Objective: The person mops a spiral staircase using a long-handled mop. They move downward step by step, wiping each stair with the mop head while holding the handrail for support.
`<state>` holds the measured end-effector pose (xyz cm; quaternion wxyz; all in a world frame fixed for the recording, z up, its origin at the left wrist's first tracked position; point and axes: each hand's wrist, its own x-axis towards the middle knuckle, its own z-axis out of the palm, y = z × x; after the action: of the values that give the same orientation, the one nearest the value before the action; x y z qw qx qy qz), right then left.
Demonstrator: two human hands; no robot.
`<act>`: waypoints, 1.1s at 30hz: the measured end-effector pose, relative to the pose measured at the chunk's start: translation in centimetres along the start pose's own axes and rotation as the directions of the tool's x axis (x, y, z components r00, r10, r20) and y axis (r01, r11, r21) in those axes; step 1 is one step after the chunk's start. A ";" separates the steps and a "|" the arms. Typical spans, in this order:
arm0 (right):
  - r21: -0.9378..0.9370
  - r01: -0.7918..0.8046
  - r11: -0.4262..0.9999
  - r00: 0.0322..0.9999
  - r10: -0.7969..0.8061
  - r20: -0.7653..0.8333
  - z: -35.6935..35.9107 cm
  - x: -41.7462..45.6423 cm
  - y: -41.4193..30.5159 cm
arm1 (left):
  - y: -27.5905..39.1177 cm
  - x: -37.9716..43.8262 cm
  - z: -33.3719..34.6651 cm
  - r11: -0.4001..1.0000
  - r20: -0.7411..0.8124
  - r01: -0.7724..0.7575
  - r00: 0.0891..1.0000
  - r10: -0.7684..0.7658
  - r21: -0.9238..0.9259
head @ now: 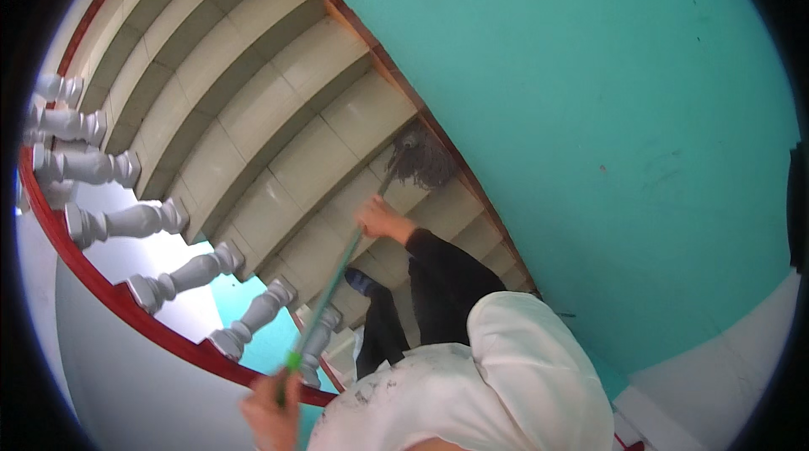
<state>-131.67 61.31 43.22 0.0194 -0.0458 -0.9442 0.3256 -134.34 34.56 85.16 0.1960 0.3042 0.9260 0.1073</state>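
Note:
A string mop with a green handle (pixel 336 274) runs slantwise across the view. My right hand (pixel 381 218) is closed round the handle's lower part, not far from the head. Near the handle's top end, just below a bright green band, my left hand (pixel 273 410) grips it, beside the red handrail. The grey mop head (pixel 422 157) lies on a tiled stair tread, in the corner by the wall's brown skirting, its strands spread toward the lower right.
Tiled stairs (pixel 253 116) curve away to the upper left. A red handrail (pixel 158 340) on grey balusters (pixel 129 220) borders the left side, a turquoise wall (pixel 569 135) the right. My slippered foot (pixel 360 282) stands on a lower step.

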 end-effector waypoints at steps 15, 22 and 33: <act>-0.036 -0.108 0.993 0.827 0.110 0.551 -1.1 -7.5 -6.4 | -10.1 3.1 -5.1 0.923 0.196 0.145 0.978 -0.078 -0.356; -0.027 0.084 0.996 0.855 -0.058 0.515 -7.5 -5.7 -18.9 | -11.8 -6.3 -14.6 0.810 0.234 0.452 0.891 -0.389 -0.373; -0.067 -0.088 0.994 0.994 0.084 -0.066 -3.5 2.9 -7.0 | -5.4 -1.1 -4.0 0.998 -0.212 -0.058 0.976 0.053 -0.018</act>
<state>-134.79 58.23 50.30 0.0333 -0.0973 -0.9510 0.2914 -138.08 29.34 87.42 0.0971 0.3145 0.9314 0.1554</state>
